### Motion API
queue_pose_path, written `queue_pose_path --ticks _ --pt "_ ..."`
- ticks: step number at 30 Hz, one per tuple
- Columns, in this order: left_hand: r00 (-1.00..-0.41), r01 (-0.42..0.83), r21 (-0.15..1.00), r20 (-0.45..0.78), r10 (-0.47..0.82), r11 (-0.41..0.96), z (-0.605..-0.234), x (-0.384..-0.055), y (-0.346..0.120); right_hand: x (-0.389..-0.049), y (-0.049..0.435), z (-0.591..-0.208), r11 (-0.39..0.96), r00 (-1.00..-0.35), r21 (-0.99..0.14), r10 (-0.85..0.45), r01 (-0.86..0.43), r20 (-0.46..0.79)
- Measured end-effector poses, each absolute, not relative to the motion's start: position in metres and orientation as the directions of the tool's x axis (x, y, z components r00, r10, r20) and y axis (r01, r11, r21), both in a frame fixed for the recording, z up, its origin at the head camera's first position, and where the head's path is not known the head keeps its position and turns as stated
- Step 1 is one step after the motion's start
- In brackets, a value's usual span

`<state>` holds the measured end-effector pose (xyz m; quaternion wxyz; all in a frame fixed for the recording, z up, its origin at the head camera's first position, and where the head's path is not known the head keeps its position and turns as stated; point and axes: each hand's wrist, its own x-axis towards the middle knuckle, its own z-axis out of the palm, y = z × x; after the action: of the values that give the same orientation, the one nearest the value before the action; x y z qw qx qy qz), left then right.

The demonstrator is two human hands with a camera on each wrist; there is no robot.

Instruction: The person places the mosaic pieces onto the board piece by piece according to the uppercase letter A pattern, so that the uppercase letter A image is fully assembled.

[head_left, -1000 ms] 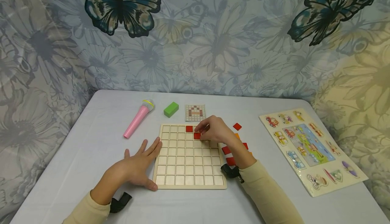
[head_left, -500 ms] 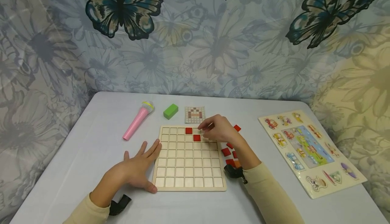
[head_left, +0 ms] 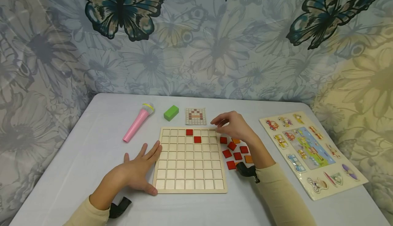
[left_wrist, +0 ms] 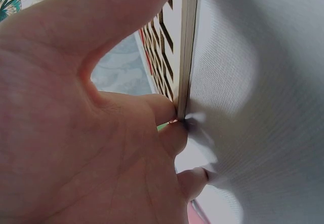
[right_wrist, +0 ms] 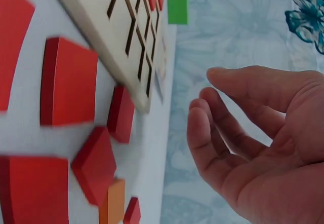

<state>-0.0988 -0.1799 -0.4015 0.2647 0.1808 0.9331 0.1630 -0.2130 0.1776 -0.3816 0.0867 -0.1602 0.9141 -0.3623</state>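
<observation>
A wooden grid board (head_left: 185, 190) lies on the table, with one red square tile (head_left: 189, 132) in its far row and another (head_left: 197, 139) in the row below. Along the board's left edge rests my left hand (head_left: 136, 171), fingers spread and straight; the left wrist view shows its fingertips at the board's side (left_wrist: 186, 51). My right hand (head_left: 234, 125) hovers by the far right corner of the board. In the right wrist view its fingers (right_wrist: 200, 133) are loosely bent and hold nothing. Several loose red tiles (head_left: 237, 156) and orange tiles (head_left: 248, 159) lie right of the board.
Behind the board lie a small pattern card (head_left: 195, 116), a green block (head_left: 171, 113) and a pink toy microphone (head_left: 138, 123). A picture puzzle board (head_left: 313, 185) lies at the right. A patterned cloth (head_left: 221, 55) hangs behind the table.
My right hand has moved right, off the red tile in the second row, to the board's far right corner. More loose tiles now show. My left hand has stayed in place.
</observation>
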Motion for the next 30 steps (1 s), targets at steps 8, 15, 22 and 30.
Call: queue_pose_path --ticks 8,15,22,30 --pt "-0.796 0.255 0.394 -0.432 0.423 0.883 -0.402 -0.099 -0.18 -0.214 0.199 -0.379 0.683 -0.947 -0.698 -0.321 -0.213 -0.025" --pt "-0.796 0.26 0.392 -0.43 0.425 0.883 -0.402 -0.099 -0.18 -0.214 0.216 -0.381 0.685 -0.957 -0.705 -0.29 -0.186 -0.029" --pt "-0.794 0.259 0.393 -0.434 0.426 0.882 -0.402 -0.1 -0.179 -0.214 0.227 -0.383 0.691 -0.964 -0.707 -0.26 -0.15 -0.05" --pt "-0.797 0.25 0.398 -0.432 0.421 0.883 -0.401 -0.098 -0.18 -0.217 0.238 -0.383 0.703 -0.971 -0.703 -0.228 -0.111 -0.074"
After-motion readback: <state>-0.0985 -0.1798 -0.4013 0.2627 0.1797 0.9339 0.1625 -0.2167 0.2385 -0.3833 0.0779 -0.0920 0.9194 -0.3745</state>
